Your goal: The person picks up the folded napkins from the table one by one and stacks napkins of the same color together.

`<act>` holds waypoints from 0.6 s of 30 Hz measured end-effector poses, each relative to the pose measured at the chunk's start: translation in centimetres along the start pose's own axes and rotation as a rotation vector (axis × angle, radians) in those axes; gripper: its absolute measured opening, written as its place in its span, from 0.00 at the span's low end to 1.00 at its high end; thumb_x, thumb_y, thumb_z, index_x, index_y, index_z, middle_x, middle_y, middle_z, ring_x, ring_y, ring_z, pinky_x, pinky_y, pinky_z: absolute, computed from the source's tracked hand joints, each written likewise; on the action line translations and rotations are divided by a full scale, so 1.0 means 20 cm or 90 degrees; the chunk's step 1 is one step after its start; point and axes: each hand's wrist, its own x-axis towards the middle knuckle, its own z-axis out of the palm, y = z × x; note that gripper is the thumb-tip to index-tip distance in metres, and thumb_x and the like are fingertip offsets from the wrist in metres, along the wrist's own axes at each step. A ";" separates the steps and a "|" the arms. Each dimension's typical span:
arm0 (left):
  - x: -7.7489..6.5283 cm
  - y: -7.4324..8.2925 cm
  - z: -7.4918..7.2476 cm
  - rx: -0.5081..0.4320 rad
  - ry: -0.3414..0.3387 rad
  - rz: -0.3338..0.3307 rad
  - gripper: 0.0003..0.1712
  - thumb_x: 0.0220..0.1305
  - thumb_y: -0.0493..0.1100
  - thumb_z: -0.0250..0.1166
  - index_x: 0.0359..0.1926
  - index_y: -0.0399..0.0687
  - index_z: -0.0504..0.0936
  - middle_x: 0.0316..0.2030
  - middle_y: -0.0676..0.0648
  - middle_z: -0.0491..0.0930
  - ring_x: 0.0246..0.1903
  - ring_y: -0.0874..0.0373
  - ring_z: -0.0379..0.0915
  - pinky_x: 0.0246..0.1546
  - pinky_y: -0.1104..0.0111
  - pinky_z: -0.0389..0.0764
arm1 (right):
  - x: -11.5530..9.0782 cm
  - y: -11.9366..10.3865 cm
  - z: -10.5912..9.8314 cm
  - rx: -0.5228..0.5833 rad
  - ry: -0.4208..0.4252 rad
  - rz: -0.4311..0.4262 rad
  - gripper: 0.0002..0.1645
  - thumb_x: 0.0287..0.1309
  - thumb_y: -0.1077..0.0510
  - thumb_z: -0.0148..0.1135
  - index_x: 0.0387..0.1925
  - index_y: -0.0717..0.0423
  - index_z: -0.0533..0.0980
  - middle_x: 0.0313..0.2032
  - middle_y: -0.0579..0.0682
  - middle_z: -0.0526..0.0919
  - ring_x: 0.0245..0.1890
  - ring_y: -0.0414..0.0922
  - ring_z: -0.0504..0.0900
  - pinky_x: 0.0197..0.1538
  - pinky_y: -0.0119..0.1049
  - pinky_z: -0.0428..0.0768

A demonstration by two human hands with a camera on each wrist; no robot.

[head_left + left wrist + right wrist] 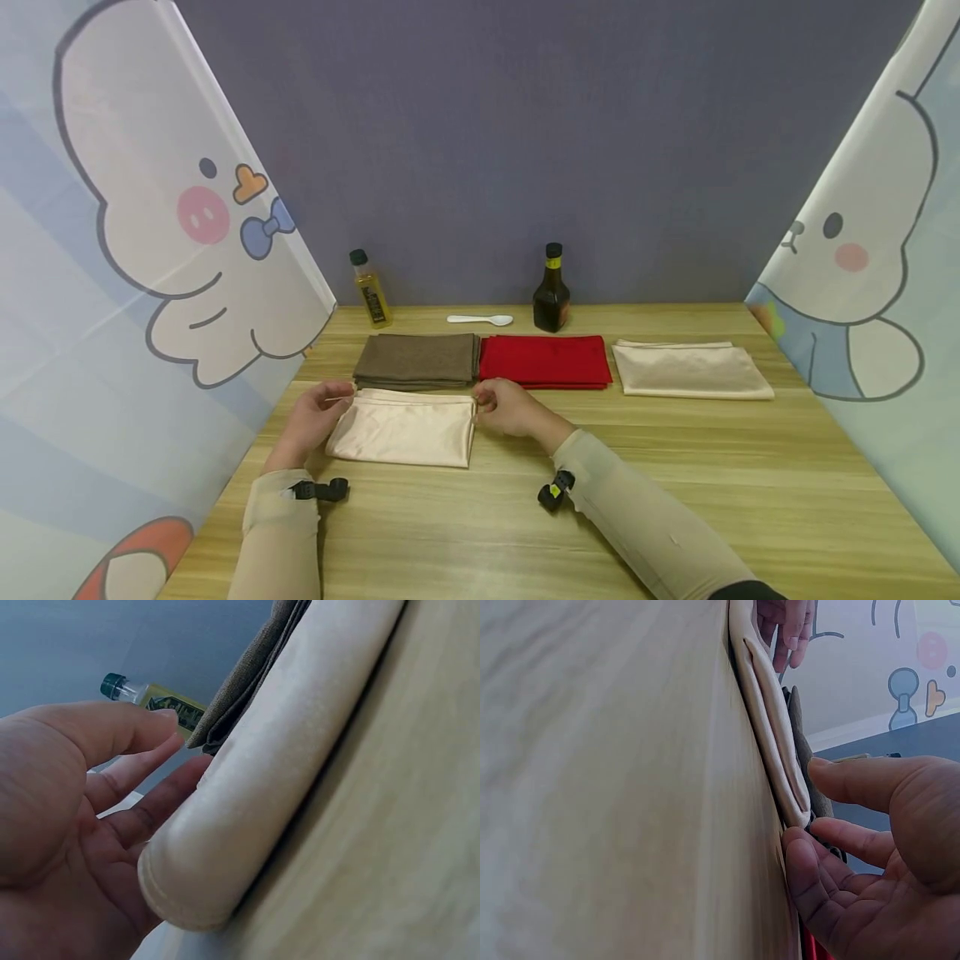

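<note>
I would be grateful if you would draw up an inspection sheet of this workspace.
Surface: table with light wood grain.
Job's things: near cream cloth, folded flat, on the person's side of the brown cloth.
Clutter: the brown cloth and red cloth, folded side by side; right cream cloth, also folded; behind the row, yellow bottle, white spoon and dark bottle.
Hands: left hand at the near cream cloth's far left corner, right hand at its far right corner.
Cables: nothing seen.
Surroundings: dark grey back panel; cartoon-printed side panels.
</note>
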 end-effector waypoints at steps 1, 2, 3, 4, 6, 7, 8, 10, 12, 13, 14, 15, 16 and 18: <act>0.00 0.00 0.00 0.004 -0.004 0.000 0.20 0.78 0.42 0.63 0.62 0.33 0.80 0.59 0.32 0.80 0.57 0.36 0.77 0.46 0.75 0.79 | 0.00 0.00 0.00 0.000 0.001 -0.001 0.26 0.60 0.61 0.76 0.59 0.61 0.80 0.49 0.53 0.82 0.46 0.45 0.83 0.50 0.40 0.83; 0.00 0.00 0.00 0.010 -0.008 0.001 0.20 0.78 0.42 0.63 0.62 0.33 0.80 0.59 0.33 0.80 0.57 0.37 0.78 0.46 0.75 0.79 | 0.00 0.00 0.00 0.000 0.001 -0.004 0.26 0.60 0.61 0.76 0.59 0.62 0.80 0.49 0.53 0.82 0.46 0.46 0.83 0.50 0.40 0.83; 0.00 0.00 0.00 0.016 -0.013 0.002 0.20 0.78 0.42 0.64 0.61 0.33 0.81 0.59 0.33 0.80 0.57 0.38 0.78 0.46 0.74 0.79 | 0.00 0.00 0.00 -0.002 0.000 -0.005 0.26 0.60 0.61 0.76 0.59 0.63 0.80 0.48 0.53 0.82 0.46 0.46 0.83 0.51 0.40 0.83; 0.00 0.00 0.00 0.018 -0.016 0.004 0.19 0.77 0.42 0.64 0.61 0.33 0.81 0.58 0.33 0.81 0.57 0.38 0.78 0.46 0.74 0.79 | 0.00 0.00 0.00 -0.005 0.000 -0.004 0.26 0.60 0.61 0.75 0.59 0.63 0.80 0.48 0.53 0.82 0.46 0.45 0.82 0.51 0.40 0.83; 0.00 0.00 0.00 0.024 -0.022 0.006 0.18 0.77 0.41 0.64 0.61 0.34 0.82 0.58 0.34 0.81 0.56 0.39 0.79 0.46 0.73 0.79 | 0.00 0.01 0.01 -0.010 0.002 -0.006 0.27 0.60 0.61 0.76 0.60 0.64 0.80 0.47 0.53 0.81 0.45 0.45 0.82 0.50 0.39 0.82; 0.00 -0.01 0.01 0.023 -0.027 0.005 0.18 0.77 0.40 0.64 0.61 0.34 0.82 0.58 0.34 0.81 0.56 0.39 0.79 0.46 0.73 0.79 | 0.00 0.01 0.01 -0.016 0.005 -0.006 0.28 0.60 0.61 0.76 0.60 0.64 0.80 0.47 0.52 0.81 0.45 0.45 0.81 0.50 0.39 0.82; 0.00 0.00 0.01 0.024 -0.032 0.005 0.18 0.77 0.40 0.64 0.61 0.35 0.81 0.58 0.34 0.81 0.56 0.40 0.79 0.47 0.72 0.80 | 0.00 0.01 0.01 -0.023 0.006 -0.005 0.28 0.60 0.61 0.76 0.60 0.64 0.80 0.46 0.52 0.81 0.45 0.45 0.80 0.50 0.39 0.81; 0.00 0.00 0.02 0.023 -0.037 0.001 0.17 0.76 0.39 0.65 0.61 0.36 0.82 0.58 0.35 0.81 0.56 0.41 0.79 0.47 0.72 0.80 | 0.00 0.02 0.00 -0.035 0.012 -0.001 0.29 0.59 0.59 0.77 0.60 0.65 0.80 0.45 0.50 0.80 0.45 0.44 0.79 0.50 0.39 0.80; 0.00 0.00 0.02 0.024 -0.042 0.006 0.17 0.75 0.39 0.66 0.60 0.37 0.82 0.58 0.35 0.82 0.55 0.41 0.79 0.48 0.70 0.80 | 0.00 0.02 0.00 -0.050 0.017 0.004 0.30 0.58 0.58 0.78 0.60 0.65 0.80 0.44 0.50 0.80 0.45 0.44 0.78 0.51 0.40 0.79; 0.00 0.00 0.03 0.027 -0.043 0.007 0.17 0.74 0.39 0.67 0.59 0.37 0.83 0.58 0.36 0.82 0.55 0.42 0.80 0.48 0.70 0.81 | 0.00 0.02 0.00 -0.058 0.020 0.007 0.30 0.58 0.57 0.78 0.60 0.64 0.80 0.43 0.49 0.80 0.45 0.44 0.77 0.51 0.40 0.79; 0.00 0.00 0.03 0.034 -0.044 0.010 0.16 0.73 0.39 0.69 0.58 0.39 0.84 0.57 0.37 0.83 0.54 0.43 0.80 0.49 0.69 0.81 | 0.00 0.02 0.00 -0.063 0.021 0.010 0.31 0.58 0.56 0.78 0.60 0.64 0.81 0.43 0.49 0.80 0.45 0.44 0.77 0.52 0.41 0.79; 0.00 0.00 0.04 0.039 -0.047 0.014 0.16 0.72 0.39 0.70 0.58 0.39 0.84 0.57 0.38 0.83 0.54 0.44 0.80 0.49 0.69 0.80 | 0.00 0.02 -0.01 -0.067 0.023 0.013 0.31 0.57 0.56 0.79 0.60 0.64 0.81 0.43 0.49 0.80 0.45 0.45 0.77 0.52 0.42 0.79; 0.00 0.00 0.04 0.042 -0.052 0.018 0.17 0.71 0.39 0.70 0.58 0.40 0.85 0.57 0.38 0.83 0.54 0.44 0.80 0.50 0.68 0.80 | 0.00 0.02 -0.01 -0.072 0.024 0.016 0.31 0.57 0.56 0.79 0.60 0.64 0.81 0.43 0.48 0.80 0.46 0.45 0.77 0.53 0.43 0.79; 0.00 0.00 0.05 0.054 -0.056 0.021 0.17 0.70 0.40 0.72 0.57 0.42 0.85 0.57 0.40 0.83 0.54 0.46 0.80 0.51 0.67 0.80 | 0.00 0.02 -0.01 -0.077 0.024 0.021 0.29 0.57 0.55 0.79 0.58 0.63 0.82 0.42 0.48 0.80 0.45 0.45 0.77 0.53 0.43 0.79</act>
